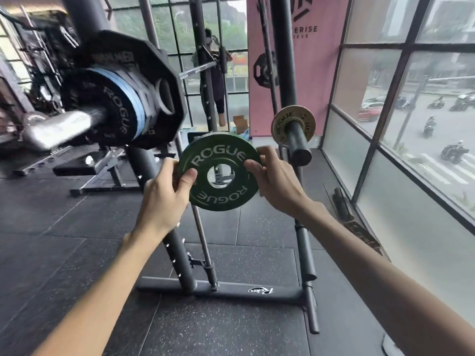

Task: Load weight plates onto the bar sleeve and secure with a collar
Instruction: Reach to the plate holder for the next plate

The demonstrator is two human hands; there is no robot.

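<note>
I hold a small green ROGUE plate [218,150] upright in front of me. My left hand [164,194] grips its left edge and my right hand [277,181] grips its right edge. The bar sleeve [59,127] juts toward me at the upper left, blurred. On it sit a black ROGUE plate [113,109], thin blue and grey plates [140,98] and a big black twelve-sided plate [159,60]. The green plate hangs to the right of the sleeve and below it, apart from it. No collar is visible.
A storage peg [298,140] on the rack upright at the right carries a small tan ROGUE plate [280,124]. The rack's base bar [231,291] lies on the black rubber floor. Windows [411,124] run along the right. A bench [102,170] stands at the left.
</note>
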